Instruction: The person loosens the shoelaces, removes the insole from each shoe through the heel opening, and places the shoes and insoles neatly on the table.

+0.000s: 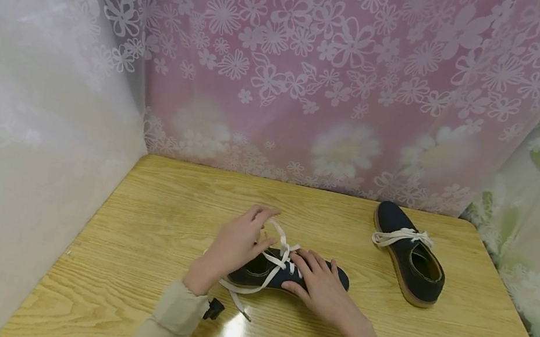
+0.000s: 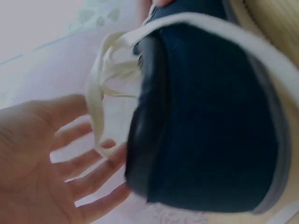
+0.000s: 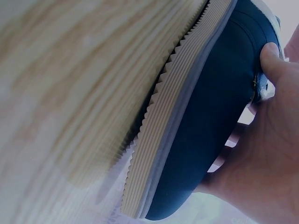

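Observation:
A dark blue lace-up shoe [image 1: 274, 278] stands on the table, its toe pointing right. Over its front part lies my right hand [image 1: 327, 292], thumb against the near side and fingers across the top, holding it. White shoelaces [image 1: 282, 256] cross above the tongue. One lace rises in a curve to the fingertips of my left hand [image 1: 235, 240], which hovers over the heel end. In the left wrist view that hand's fingers [image 2: 96, 179] are spread, with the lace running past the thumb to a fingertip. Another lace end [image 1: 240, 305] trails onto the table on the near side.
A second dark blue shoe [image 1: 402, 254] with white laces stands at the back right of the wooden table [image 1: 182, 190]. Behind rises a pink flowered curtain [image 1: 305, 80]. Pale sheets [image 1: 48, 98] hang along the left and right sides.

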Tool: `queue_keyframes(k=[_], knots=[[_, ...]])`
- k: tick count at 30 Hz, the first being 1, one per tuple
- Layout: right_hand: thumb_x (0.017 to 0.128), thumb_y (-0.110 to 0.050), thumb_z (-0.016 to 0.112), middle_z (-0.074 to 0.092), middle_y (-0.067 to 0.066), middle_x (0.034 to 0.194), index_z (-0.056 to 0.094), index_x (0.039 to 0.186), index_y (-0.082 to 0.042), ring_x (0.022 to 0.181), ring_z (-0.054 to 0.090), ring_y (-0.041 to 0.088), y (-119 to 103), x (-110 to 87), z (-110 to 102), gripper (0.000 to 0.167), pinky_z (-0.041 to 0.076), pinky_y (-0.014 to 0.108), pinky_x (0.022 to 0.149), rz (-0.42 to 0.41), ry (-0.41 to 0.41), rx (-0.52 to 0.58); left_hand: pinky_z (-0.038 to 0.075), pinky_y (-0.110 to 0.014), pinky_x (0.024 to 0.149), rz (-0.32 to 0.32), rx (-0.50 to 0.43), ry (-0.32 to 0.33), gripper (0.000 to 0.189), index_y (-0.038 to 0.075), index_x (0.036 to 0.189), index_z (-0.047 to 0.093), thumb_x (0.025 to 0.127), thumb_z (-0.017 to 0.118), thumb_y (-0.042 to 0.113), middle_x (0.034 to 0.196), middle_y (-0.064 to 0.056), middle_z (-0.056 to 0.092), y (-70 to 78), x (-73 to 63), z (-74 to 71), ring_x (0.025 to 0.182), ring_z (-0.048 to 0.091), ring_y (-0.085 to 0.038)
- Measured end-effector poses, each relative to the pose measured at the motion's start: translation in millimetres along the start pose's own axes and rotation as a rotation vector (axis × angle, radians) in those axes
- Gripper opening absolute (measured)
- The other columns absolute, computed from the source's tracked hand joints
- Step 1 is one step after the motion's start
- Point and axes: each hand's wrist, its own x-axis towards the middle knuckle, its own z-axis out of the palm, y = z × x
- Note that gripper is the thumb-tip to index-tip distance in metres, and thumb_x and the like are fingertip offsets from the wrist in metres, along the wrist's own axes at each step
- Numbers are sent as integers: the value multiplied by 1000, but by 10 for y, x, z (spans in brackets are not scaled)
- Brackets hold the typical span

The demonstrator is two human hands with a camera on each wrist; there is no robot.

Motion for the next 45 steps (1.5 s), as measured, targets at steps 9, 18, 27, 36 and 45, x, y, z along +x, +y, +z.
queue_keyframes(k=[9,18,27,36,45], knots=[[101,-56,51,42,15,156,46,152,-14,145,36,42,1,-4,2,67,25,76,108,3,-7,-2,55,-41,90,105,34,-56,54,23,145,54,96,72,36,146,-9,50,51,-9,192,112,64,-22],[101,-54,53,41,14,157,44,154,-14,144,37,42,19,-6,16,67,25,76,107,-8,10,2,56,-35,87,193,71,48,14,24,107,76,95,73,29,125,0,66,30,24,221,105,66,-17],[100,-55,53,42,10,156,40,156,-20,144,38,41,18,2,24,67,25,77,107,-12,24,6,47,-22,51,83,-40,385,12,18,99,76,93,75,27,99,2,73,-47,50,13,71,68,-12],[100,-54,55,43,10,156,40,156,-24,144,39,39,7,11,14,66,26,78,106,-14,36,17,59,-34,67,50,-242,681,11,7,102,74,94,74,15,93,-6,74,-83,43,-288,77,72,-19],[101,-55,53,45,16,153,47,151,-11,143,39,42,-9,-14,1,67,26,76,106,-6,28,4,39,-20,45,14,-122,273,28,22,130,68,104,62,24,105,-2,69,-46,10,-179,54,53,-5]])
